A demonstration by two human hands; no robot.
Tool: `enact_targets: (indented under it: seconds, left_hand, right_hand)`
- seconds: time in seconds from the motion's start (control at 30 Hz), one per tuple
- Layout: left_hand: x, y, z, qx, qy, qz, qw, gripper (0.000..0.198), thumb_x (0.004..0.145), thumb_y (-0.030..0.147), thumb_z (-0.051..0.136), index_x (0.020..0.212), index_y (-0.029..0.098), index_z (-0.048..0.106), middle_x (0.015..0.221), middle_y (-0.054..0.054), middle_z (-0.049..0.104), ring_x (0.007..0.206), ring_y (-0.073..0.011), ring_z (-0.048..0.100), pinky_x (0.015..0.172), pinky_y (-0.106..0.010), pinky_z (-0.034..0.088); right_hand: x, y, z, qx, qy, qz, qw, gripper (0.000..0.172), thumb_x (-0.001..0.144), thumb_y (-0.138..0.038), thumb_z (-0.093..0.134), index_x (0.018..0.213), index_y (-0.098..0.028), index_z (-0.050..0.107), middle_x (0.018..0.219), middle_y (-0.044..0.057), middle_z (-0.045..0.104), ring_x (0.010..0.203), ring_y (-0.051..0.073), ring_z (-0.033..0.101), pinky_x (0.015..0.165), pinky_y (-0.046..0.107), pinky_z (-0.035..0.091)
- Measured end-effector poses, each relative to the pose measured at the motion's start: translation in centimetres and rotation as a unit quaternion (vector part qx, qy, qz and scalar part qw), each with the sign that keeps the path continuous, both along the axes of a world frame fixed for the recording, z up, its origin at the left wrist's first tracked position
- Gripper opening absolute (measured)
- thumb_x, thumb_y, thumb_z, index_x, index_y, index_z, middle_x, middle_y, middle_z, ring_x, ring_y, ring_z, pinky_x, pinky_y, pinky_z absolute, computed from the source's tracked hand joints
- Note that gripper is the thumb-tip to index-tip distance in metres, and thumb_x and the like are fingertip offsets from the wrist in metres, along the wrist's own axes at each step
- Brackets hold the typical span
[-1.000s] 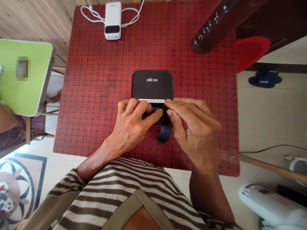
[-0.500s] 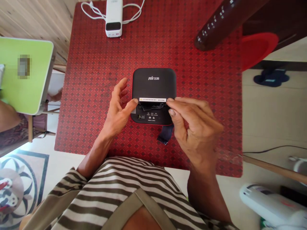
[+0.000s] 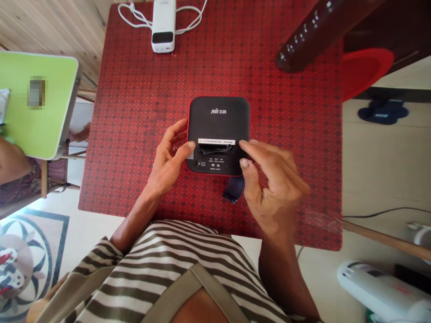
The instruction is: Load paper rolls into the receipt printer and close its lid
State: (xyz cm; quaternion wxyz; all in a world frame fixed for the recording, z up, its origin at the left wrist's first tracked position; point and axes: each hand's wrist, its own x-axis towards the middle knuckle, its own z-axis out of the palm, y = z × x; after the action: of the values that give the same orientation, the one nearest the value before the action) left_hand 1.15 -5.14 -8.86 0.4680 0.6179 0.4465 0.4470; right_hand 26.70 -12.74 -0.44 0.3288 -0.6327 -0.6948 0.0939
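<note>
Head view: black device [image 3: 218, 124] lies at frame centre on the red table [image 3: 134, 89]. Left hand [image 3: 167, 159] at its left edge, grip spread apart; right hand [image 3: 271, 179] at its right edge, thumb and forefinger parted. White power bank [image 3: 164, 22] upper left.

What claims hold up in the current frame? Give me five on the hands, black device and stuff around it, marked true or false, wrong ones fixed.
1. The left hand has its thumb at the left edge of the black device. True.
2. The black device lies on the green table. False: it lies on the red tabletop.
3. A dark strip shows at the black device's near edge. True.
4. The right hand is holding a white power bank. False: it is by the black device's right edge; the white power bank sits farther back on the red tabletop.
5. The white label on the black device lies between the logo and the round icons. True.
</note>
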Motion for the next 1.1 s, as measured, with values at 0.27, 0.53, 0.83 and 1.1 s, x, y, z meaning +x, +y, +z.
enact_targets:
  seconds: [0.27, 0.53, 0.83, 1.1]
  left_hand:
    - [-1.0, -1.1, 1.6, 0.004, -0.008, -0.035, 0.999, 0.066, 0.126, 0.063, 0.079, 0.187, 0.043, 0.063, 0.188, -0.012, 0.077, 0.171, -0.0386, 0.078, 0.131, -0.057, 0.073]
    - [-0.5, -0.7, 0.8, -0.064, -0.134, -0.037, 0.988, 0.074, 0.11, 0.062, 0.1, 0.177, 0.044, 0.073, 0.182, -0.006, 0.081, 0.175, -0.0426, 0.074, 0.136, -0.058, 0.07]
    - [0.3, -1.0, 0.9, -0.075, -0.133, -0.002, 0.988, 0.073, 0.109, 0.067, 0.101, 0.172, 0.043, 0.074, 0.174, -0.006, 0.084, 0.164, -0.0378, 0.079, 0.129, -0.049, 0.071]
    - [0.7, -1.1, 0.1, -0.063, -0.131, 0.014, 0.989, 0.08, 0.105, 0.075, 0.101, 0.172, 0.042, 0.074, 0.176, -0.007, 0.082, 0.169, -0.0399, 0.076, 0.135, -0.053, 0.069]
  right_hand:
    - [-0.7, -2.1, -2.8, 0.057, 0.109, -0.126, 0.984, 0.033, 0.129, -0.041, 0.069, 0.156, -0.035, 0.087, 0.137, 0.01, 0.1, 0.116, 0.035, 0.1, 0.102, 0.055, 0.083]
    - [-0.7, -2.2, -4.1, 0.06, 0.178, -0.145, 0.972, 0.037, 0.126, -0.057, 0.079, 0.155, -0.036, 0.087, 0.127, 0.008, 0.101, 0.11, 0.033, 0.101, 0.093, 0.052, 0.086]
    - [-1.1, -2.2, -4.0, 0.06, 0.181, -0.149, 0.97, 0.038, 0.125, -0.057, 0.08, 0.152, -0.031, 0.088, 0.123, 0.008, 0.102, 0.106, 0.032, 0.102, 0.082, 0.046, 0.084]
    - [-1.3, -2.1, -4.1, 0.074, 0.167, -0.149, 0.972, 0.037, 0.126, -0.057, 0.078, 0.149, -0.029, 0.086, 0.116, 0.011, 0.1, 0.102, 0.034, 0.101, 0.077, 0.045, 0.082]
